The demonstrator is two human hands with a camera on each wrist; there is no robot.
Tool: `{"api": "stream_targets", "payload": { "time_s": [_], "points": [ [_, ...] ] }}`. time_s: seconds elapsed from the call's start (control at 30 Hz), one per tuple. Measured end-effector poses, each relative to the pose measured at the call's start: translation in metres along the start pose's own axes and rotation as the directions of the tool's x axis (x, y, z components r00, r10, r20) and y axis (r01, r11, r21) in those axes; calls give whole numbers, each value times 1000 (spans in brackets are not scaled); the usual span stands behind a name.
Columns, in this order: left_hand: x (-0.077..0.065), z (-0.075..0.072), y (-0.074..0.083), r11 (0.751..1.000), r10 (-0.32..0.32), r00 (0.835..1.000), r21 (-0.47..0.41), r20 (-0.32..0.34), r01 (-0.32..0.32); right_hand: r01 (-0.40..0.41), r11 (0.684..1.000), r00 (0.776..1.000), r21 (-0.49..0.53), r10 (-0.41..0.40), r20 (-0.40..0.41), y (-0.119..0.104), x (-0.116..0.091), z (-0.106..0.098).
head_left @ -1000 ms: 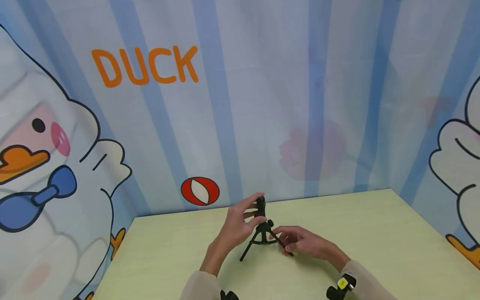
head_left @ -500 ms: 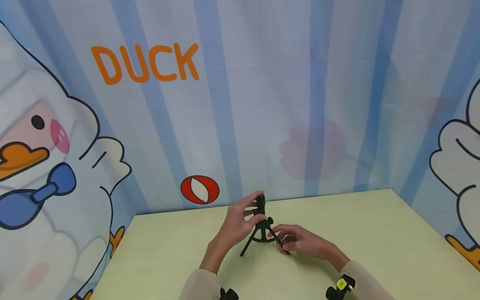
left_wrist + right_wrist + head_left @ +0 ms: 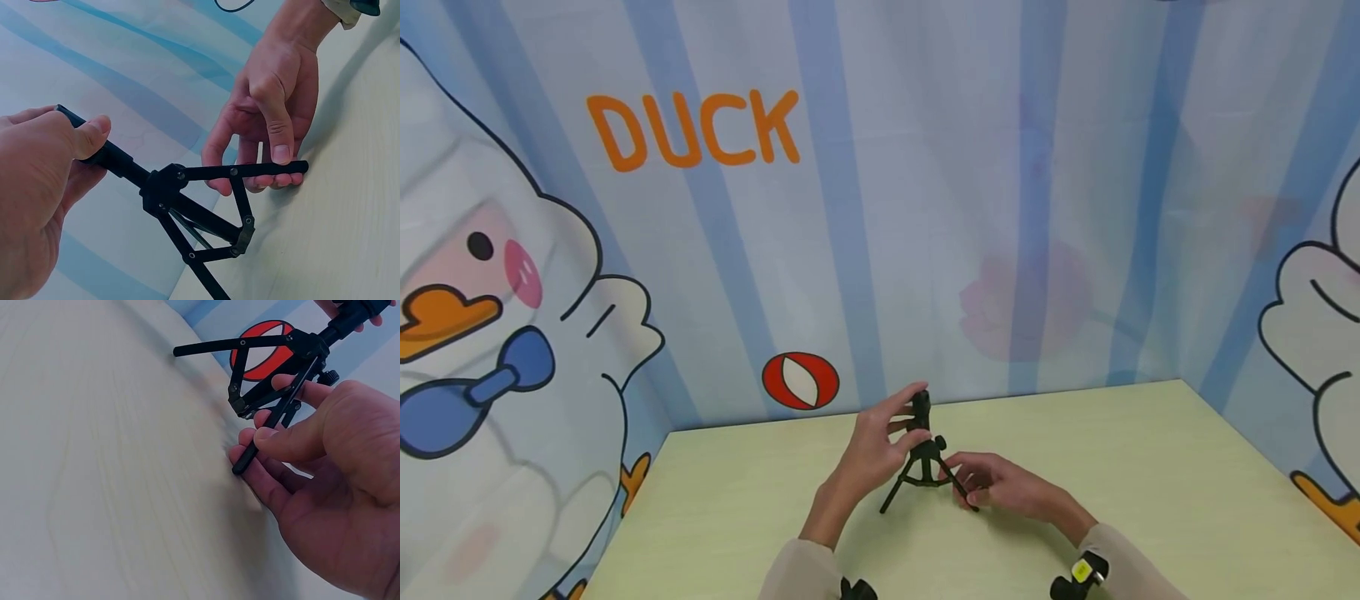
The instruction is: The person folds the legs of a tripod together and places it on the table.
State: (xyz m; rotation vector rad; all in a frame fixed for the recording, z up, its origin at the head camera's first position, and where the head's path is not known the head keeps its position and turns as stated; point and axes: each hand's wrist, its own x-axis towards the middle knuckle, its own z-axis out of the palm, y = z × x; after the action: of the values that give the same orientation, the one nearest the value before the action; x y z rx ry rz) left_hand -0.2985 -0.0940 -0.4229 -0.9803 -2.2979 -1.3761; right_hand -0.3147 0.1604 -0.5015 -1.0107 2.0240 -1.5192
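Note:
A small black tripod [image 3: 927, 471] stands upright with its legs spread, near the middle of the table. My left hand [image 3: 872, 450] grips its top column, thumb on the near side, as the left wrist view also shows. Lower down, my right hand [image 3: 1003, 486] pinches the right leg between thumb and fingers. Seen from the right wrist, the thumb presses on that leg [image 3: 250, 453] close to its foot, fingers behind it. Hinged braces [image 3: 212, 254] join the legs to the centre post, and a small knob [image 3: 328, 377] sticks out at the collar.
The pale wooden table [image 3: 737, 517] reaches back to a blue striped curtain [image 3: 910, 208] printed with ducks and lettering. A camera is strapped on the right wrist [image 3: 1078, 575], and part of another shows by the left sleeve [image 3: 805, 571].
The tripod's feet have shifted slightly up in the head view, and the right leg's foot has come a little inward. Both hands keep their hold. The last half second shows almost no movement.

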Motion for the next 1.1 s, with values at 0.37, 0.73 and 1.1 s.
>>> {"api": "stream_targets", "payload": {
  "time_s": [0.37,0.73,1.1],
  "points": [
    [-1,1,2,1000,12,1000,18,3,-12,23,999,1000,26,-22,-12,4,0,1],
    [-2,3,4,1000,22,1000,21,22,-22,105,994,994,6,-104,-28,11,0,3],
    [-3,0,3,999,29,1000,33,5,-29,47,999,999,-12,-47,-19,5,3,3]
  ]
}}
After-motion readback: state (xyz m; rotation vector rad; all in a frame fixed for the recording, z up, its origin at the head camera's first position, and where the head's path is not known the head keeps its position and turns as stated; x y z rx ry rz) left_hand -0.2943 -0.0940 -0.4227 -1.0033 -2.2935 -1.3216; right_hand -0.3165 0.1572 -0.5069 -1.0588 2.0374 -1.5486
